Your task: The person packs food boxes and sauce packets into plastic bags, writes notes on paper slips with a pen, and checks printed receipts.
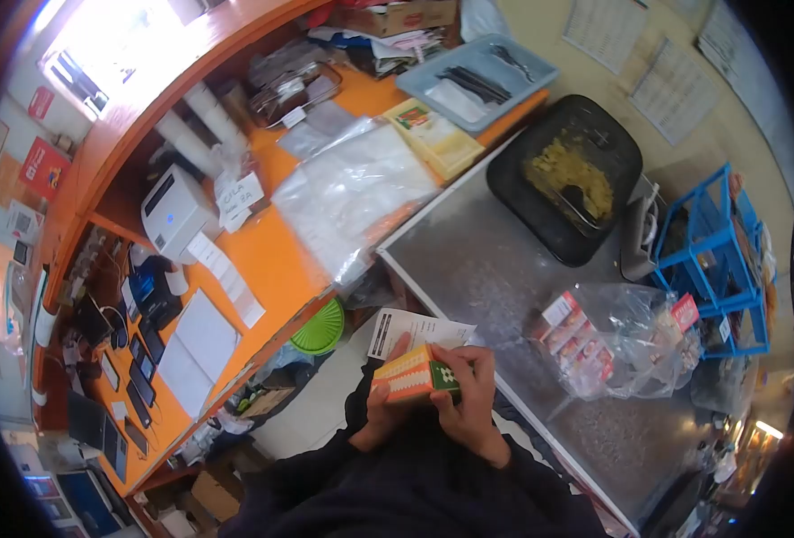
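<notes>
In front of my chest I hold a small orange, white and green cardboard box (404,375). My left hand (379,417) is closed around its left side. My right hand (470,405) grips the green end, fingers on top and thumb at the front edge. A printed paper slip (424,330) sticks out behind the box, by my left fingers; whether those fingers pinch it is hard to make out. The box's contents are hidden.
To the right, a metal table (504,260) bears a black tray of yellow food (576,179), a clear plastic bag with red-and-white packs (630,336) and a blue rack (715,269). On the orange counter (276,242) are plastic bags (352,197), a receipt printer (177,211) and several phones.
</notes>
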### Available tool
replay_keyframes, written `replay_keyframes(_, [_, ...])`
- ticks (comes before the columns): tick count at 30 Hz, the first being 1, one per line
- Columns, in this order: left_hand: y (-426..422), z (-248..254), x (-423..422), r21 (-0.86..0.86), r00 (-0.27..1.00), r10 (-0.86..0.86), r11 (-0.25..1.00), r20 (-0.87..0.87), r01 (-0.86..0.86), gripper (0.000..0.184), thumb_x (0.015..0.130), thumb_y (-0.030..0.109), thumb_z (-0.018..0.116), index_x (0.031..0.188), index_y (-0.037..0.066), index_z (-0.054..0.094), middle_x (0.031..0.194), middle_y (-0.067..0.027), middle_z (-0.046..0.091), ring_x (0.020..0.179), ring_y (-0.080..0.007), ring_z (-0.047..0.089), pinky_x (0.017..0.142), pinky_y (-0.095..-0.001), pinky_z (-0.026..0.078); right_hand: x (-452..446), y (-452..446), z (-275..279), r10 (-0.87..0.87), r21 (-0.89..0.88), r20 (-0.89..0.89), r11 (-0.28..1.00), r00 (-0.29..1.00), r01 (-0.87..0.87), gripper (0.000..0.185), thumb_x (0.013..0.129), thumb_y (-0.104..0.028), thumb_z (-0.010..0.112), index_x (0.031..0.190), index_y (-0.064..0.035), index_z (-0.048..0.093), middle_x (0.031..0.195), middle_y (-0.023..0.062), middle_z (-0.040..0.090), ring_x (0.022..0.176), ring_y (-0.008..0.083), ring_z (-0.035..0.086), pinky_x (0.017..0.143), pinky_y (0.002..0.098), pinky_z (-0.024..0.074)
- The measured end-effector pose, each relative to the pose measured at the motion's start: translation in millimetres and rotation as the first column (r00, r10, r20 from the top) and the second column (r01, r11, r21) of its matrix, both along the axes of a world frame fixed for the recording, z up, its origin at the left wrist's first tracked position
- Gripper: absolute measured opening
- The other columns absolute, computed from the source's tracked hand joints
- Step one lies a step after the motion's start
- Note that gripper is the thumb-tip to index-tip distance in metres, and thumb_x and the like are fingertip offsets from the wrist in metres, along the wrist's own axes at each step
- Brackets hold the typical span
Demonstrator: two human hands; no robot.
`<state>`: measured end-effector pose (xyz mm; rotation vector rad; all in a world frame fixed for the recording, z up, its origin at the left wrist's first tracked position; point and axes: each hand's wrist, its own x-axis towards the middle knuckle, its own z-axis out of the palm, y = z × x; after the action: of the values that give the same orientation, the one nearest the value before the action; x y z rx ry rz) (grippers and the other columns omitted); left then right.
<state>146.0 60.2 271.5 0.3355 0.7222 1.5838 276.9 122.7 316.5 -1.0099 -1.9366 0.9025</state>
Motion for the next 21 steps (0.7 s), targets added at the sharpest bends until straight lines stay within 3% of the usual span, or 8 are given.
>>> replay_keyframes(2, [1,-8,-22,-0.030,0.998,0.051,0.998,0.022,-0.050,0.100,0.076,0.052,0.057,0.150,0.000,0.015,0.142,-0.0267,0.037,0.132,-0.0358,0.041,0.109,-0.0487,0.035,-26,7,10,0.053,-0.024,0.034,0.998,0.998,-0.052,0.057,0.084,-0.047,0.067,0.120,-0.0031,0.060,0.108,0.0152,0.053,0.101,0.0325,0.052,0.091,0.0417,0.0424])
replay_keyframes(5, [-3,-30,-50,-0.020,0.991,0.064,0.998,-0.116,-0.066,0.102,0.076,0.050,0.062,0.151,0.000,0.014,0.140,-0.0261,0.038,0.131,-0.0352,0.042,0.109,-0.0475,0.036,-54,15,6,0.123,-0.230,-0.107,0.962,0.987,-0.145,0.051,0.088,-0.040,0.064,0.123,-0.0038,0.057,0.110,0.0168,0.052,0.105,0.0331,0.050,0.094,0.0405,0.0408])
replay_keyframes(8, [-8,-41,-74,-0.013,0.981,0.007,1.000,-0.194,-0.010,0.105,0.081,0.053,0.063,0.152,-0.001,0.009,0.138,-0.0196,0.044,0.128,-0.0256,0.045,0.107,-0.0362,0.036,-72,19,5,0.184,-0.388,0.012,0.907,0.983,-0.165,0.047,0.089,-0.036,0.062,0.123,-0.0044,0.055,0.109,0.0183,0.052,0.108,0.0338,0.048,0.096,0.0390,0.0392])
replay_keyframes(14, [-16,-47,-109,-0.065,0.945,0.014,0.997,-0.328,-0.037,0.095,0.085,0.049,0.061,0.151,-0.001,0.015,0.137,-0.0166,0.045,0.124,-0.0227,0.046,0.105,-0.0327,0.036,-99,19,-30,0.211,-0.593,-0.069,0.777,0.975,-0.210,0.045,0.090,-0.034,0.061,0.122,-0.0043,0.050,0.111,0.0160,0.048,0.110,0.0298,0.045,0.100,0.0363,0.0342])
replay_keyframes(17, [-24,-48,-132,-0.082,0.948,0.106,0.987,-0.300,-0.136,0.093,0.086,0.050,0.060,0.151,0.000,0.017,0.136,-0.0159,0.045,0.122,-0.0221,0.047,0.104,-0.0316,0.035,-125,24,-18,0.372,-0.590,-0.020,0.745,0.928,-0.311,0.049,0.093,-0.037,0.057,0.126,-0.0029,0.046,0.111,0.0158,0.045,0.110,0.0291,0.044,0.102,0.0358,0.0318])
replay_keyframes(18, [-32,-49,-142,-0.090,0.952,0.123,0.984,-0.281,-0.154,0.094,0.087,0.050,0.060,0.152,0.001,0.014,0.138,-0.0169,0.044,0.124,-0.0228,0.046,0.106,-0.0327,0.034,-135,30,-13,0.492,-0.537,-0.009,0.732,0.871,-0.419,0.052,0.096,-0.042,0.051,0.128,-0.0016,0.043,0.116,0.0171,0.045,0.114,0.0279,0.044,0.103,0.0364,0.0311])
replay_keyframes(21, [-56,-37,-165,-0.094,0.943,0.283,0.949,-0.176,-0.302,0.098,0.085,0.051,0.060,0.152,0.001,0.011,0.141,-0.0186,0.041,0.128,-0.0241,0.042,0.108,-0.0341,0.032,-176,51,-30,0.442,-0.561,-0.346,0.610,0.828,-0.560,0.055,0.097,-0.046,0.047,0.129,-0.0014,0.042,0.121,0.0162,0.045,0.118,0.0249,0.043,0.105,0.0364,0.0301])
